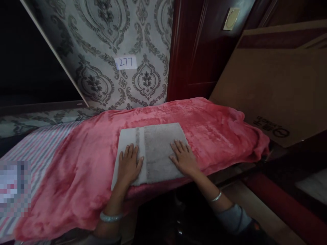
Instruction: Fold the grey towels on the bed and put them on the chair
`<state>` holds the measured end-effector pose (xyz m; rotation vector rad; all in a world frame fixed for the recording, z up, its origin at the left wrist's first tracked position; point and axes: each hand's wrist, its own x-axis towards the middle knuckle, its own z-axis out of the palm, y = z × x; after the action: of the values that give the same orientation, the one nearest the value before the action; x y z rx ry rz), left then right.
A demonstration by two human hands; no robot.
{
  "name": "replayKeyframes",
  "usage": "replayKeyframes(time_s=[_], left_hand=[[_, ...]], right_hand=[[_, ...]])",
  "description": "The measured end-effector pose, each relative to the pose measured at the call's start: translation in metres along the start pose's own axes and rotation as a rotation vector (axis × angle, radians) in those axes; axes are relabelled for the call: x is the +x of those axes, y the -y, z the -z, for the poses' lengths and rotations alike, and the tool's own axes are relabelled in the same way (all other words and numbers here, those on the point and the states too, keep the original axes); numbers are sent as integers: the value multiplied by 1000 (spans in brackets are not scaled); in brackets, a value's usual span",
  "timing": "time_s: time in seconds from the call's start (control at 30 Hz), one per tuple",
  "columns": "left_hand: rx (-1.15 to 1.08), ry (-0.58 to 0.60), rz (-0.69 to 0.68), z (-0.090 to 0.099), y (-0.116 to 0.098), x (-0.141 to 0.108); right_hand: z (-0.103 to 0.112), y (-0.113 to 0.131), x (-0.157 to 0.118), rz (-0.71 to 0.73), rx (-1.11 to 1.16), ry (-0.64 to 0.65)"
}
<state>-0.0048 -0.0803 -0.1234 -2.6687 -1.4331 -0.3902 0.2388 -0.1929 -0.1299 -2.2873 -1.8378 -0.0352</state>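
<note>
A grey towel (pixel 160 149) with a paler band near its left side lies flat, as a rough rectangle, on a pink plush blanket (pixel 87 160). My left hand (pixel 129 165) rests palm down on the towel's left part, fingers spread and thumb pointing right. On the towel's right edge lies my right hand (pixel 184 158), also palm down with its fingers apart. Neither hand grips anything.
Striped cloth (pixel 38 146) shows at the left beside the blanket. A dark screen (pixel 38 61) stands at the upper left. Patterned wall with a paper (pixel 126 62) marked 277 rises behind. A large cardboard box (pixel 276 81) leans at the right.
</note>
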Motion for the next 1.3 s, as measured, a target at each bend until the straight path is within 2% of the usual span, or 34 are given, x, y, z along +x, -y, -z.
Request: replayKeyframes(time_s=[0.1, 0.2, 0.47, 0.57, 0.7, 0.77, 0.87, 1.0, 1.17, 1.3], left_hand=[[17, 35, 17, 3, -2, 0], [28, 64, 36, 6, -5, -1], [-37, 103, 53, 7, -5, -5], [-49, 100, 43, 6, -3, -14], [-42, 48, 8, 0, -1, -41], [-33, -1, -3, -5, -3, -57], [-29, -82, -15, -9, -7, -79], [-80, -101, -110, -6, -3, -97], [-158, -45, -138, 4, 7, -102], [-162, -17, -97, -1, 5, -99]], right_hand=[[-1, -19, -8, -89, -30, 24], [-5, -26, -14, -135, -36, 24], [-20, -34, -16, -121, -39, -43], [-21, -37, -17, -108, -37, -32], [-14, -39, -6, -84, -53, -2], [-7, -33, 10, -10, -40, -51], [3, -12, 49, 149, 36, -110], [12, 27, 114, 309, 161, -29], [8, 64, 176, 355, 202, 59], [-4, 81, 206, 363, 210, 124]])
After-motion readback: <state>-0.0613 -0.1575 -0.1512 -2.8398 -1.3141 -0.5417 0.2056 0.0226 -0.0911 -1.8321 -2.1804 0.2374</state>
